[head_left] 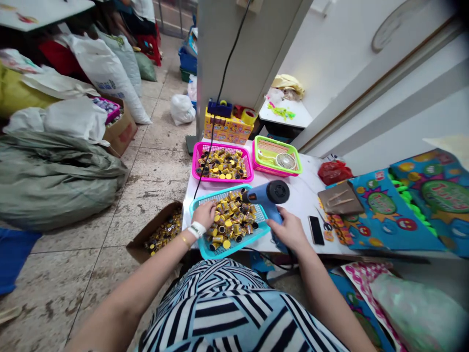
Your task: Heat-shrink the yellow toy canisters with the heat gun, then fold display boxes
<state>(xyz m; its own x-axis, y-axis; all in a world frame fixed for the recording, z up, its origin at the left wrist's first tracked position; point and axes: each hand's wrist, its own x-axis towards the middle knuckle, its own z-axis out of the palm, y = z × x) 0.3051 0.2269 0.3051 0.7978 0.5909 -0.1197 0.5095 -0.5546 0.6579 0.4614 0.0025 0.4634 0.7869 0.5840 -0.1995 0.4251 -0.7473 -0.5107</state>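
In my right hand (287, 227) is a blue heat gun (269, 195), my fingers wrapped round its handle. Its nozzle points left over a turquoise basket (260, 235) heaped with small yellow cylinders with black ends (234, 220). My left hand (204, 214) reaches over the basket's left side, fingers bent together at the edge of the heap. Whatever sits between those fingertips is hidden. Behind, a pink basket (223, 180) holds more of these cylinders.
Several nested baskets (276, 156) stand at the back right of the white table (306, 190). A phone (315, 230) and scissors (327, 225) lie rightward, near blue printed packs (383, 208). A black cable (229, 63) hangs down. A cardboard box (137, 242) of cylinders sits at the left.
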